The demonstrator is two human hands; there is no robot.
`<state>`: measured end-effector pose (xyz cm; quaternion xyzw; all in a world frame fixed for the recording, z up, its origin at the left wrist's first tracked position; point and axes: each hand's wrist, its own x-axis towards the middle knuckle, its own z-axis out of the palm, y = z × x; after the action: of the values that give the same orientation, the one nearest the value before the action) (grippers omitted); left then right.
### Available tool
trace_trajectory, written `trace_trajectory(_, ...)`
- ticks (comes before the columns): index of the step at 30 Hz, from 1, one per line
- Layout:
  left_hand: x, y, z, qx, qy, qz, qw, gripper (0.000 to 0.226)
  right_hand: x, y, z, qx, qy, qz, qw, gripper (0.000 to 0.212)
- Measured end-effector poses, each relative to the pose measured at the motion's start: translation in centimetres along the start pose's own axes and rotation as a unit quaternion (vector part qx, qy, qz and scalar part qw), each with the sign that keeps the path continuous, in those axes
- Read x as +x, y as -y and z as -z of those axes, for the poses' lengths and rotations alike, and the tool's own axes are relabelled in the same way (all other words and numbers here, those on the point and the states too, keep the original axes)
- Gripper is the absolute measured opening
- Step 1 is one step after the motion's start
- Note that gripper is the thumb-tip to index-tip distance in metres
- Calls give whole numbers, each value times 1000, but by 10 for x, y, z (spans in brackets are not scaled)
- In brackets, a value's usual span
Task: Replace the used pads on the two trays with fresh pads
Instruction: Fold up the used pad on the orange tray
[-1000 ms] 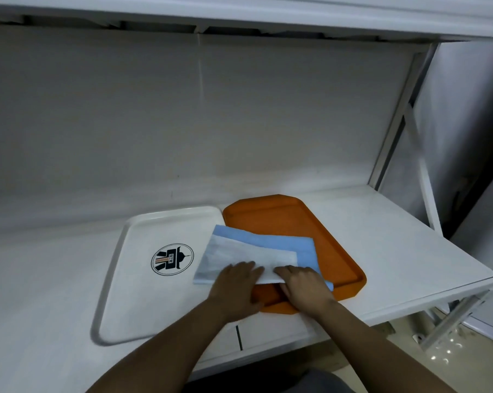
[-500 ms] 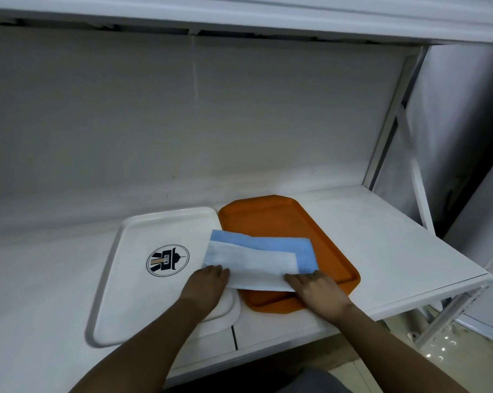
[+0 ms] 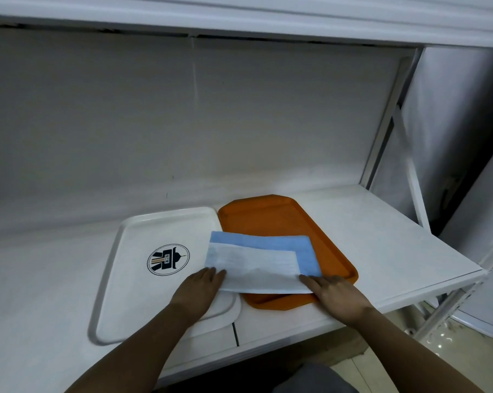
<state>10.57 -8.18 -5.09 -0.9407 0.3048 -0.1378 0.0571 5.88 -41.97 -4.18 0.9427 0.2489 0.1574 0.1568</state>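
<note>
Desk (image 3: 367,231) surface, white and broad, carries everything, with a wall panel behind, a shelf overhead and a slanted metal brace (image 3: 409,177) at the right. Next in size, the white tray (image 3: 120,268) with its round logo lies on the left, the orange tray (image 3: 268,214) touching it on the right; both look bare of pads apart from the one in hand. That folded pad (image 3: 256,265), blue backing showing along its far and right edges and white face up, straddles the seam between the two trays, mostly over the orange one. The left hand (image 3: 200,287) holds its near left corner, fingers nearly straight, thumb hidden, so its grip cannot be told for certain. The right hand (image 3: 333,290) rests on the near right corner, fingers extended and pressing it down. Judging by this, the used pads seem already gone; unfolding and spreading this pad, then fitting a second, remains. Nothing blocks either tray.
</note>
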Motion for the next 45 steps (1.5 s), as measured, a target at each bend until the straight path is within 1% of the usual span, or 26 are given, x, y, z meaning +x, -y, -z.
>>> trace_trajectory(2,0,2,0,8,-12,-12,1000,73,-5,-4,6,13,24,-8,1000,45)
trace_trajectory(3,-1,2,0,14,-19,-19,1000,71,-8,-6,8,24,43,-21,999,45)
trace_trajectory(4,-1,2,1,18,-25,-23,999,69,-9,-6,11,55,79,-44,994,54)
trace_trajectory(6,-2,2,3,20,-41,-24,999,64,-9,-2,12,109,121,-76,984,71)
trace_trajectory(7,-2,2,3,17,-49,-26,998,61,-8,2,12,130,117,-85,981,74)
trace_trajectory(9,0,2,6,8,-56,-30,998,56,1,14,17,142,69,-80,984,74)
trace_trajectory(12,2,3,16,-4,-44,-38,998,48,25,38,21,140,1,-63,988,64)
trace_trajectory(14,3,3,25,0,-35,-42,998,43,42,56,25,154,-7,-62,986,56)
trace_trajectory(16,4,3,31,7,-35,-46,998,38,56,68,25,178,5,-61,982,46)
trace_trajectory(17,4,3,34,12,-35,-47,998,36,60,72,23,197,2,-78,977,43)
trace_trajectory(19,4,2,37,24,-40,-52,998,30,65,78,20,198,-14,-106,974,41)
trace_trajectory(21,3,-2,40,35,-53,-65,996,26,68,85,19,185,-25,-114,976,39)
trace_trajectory(23,3,-8,43,30,-79,-81,993,24,71,95,21,176,-54,-110,977,36)
trace_trajectory(25,4,-16,44,-8,-104,-80,991,23,71,102,19,187,-73,-112,973,31)
trace_trajectory(27,2,-23,42,-73,-129,-74,986,21,67,104,15,200,-85,-122,968,28)
trace_trajectory(29,-4,-25,38,-128,-129,-79,980,16,61,98,13,241,-103,-115,958,23)
trace_trajectory(31,-12,-21,33,-132,-104,-71,983,33,52,89,14,280,-120,-94,948,28)
trace_trajectory(33,-18,-13,28,-143,-92,-34,985,46,44,78,15,300,-127,-63,943,39)
trace_trajectory(35,-19,-5,24,-169,-94,10,981,55,37,69,18,310,-137,-40,940,50)
trace_trajectory(38,-12,1,23,-165,-81,33,982,64,32,60,27,316,-156,-12,936,53)
trace_trajectory(40,-7,3,25,-150,-66,43,986,58,29,55,33,310,-169,14,935,49)
trace_trajectory(43,-1,10,28,-154,-76,54,984,28,27,43,38,262,-188,31,946,40)
trace_trajectory(44,2,14,30,-157,-83,55,983,22,27,37,41,233,-195,29,952,35)
trace_trajectory(45,4,17,32,-150,-87,57,983,23,29,31,44,200,-200,22,959,30)
